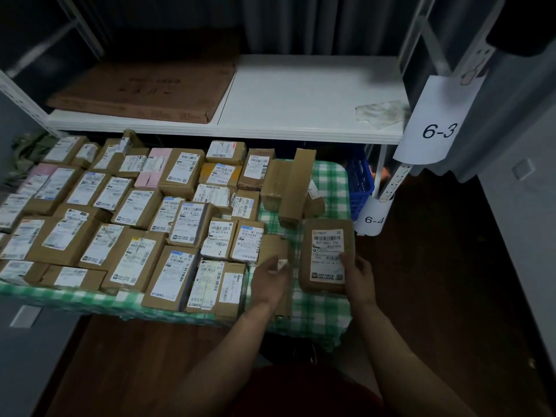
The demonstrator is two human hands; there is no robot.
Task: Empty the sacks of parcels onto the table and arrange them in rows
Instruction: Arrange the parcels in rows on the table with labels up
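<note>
The right hand (359,275) grips a brown paper-wrapped parcel with a white label (326,254), thumb on the label, at the green-checked table's (319,311) four o'clock corner. At its nine o'clock, the left hand (272,281) clasps a small brown cardboard box (278,249). Rows of labelled cardboard parcels (135,206) spread toward ten o'clock.

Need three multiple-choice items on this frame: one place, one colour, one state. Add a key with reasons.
1. The flat cardboard box lies: A on the white shelf; B on the floor; C in a sack.
2. The tablecloth is: A red; B green-and-white checked; C plain blue.
3. The right hand: A hangs empty; B grips a labelled parcel; C holds a pen.
Key: 1 A, it rests on the shelf's left part. 2 B, green checks show on its bare right end. 3 B, the thumb presses on its label.
</note>
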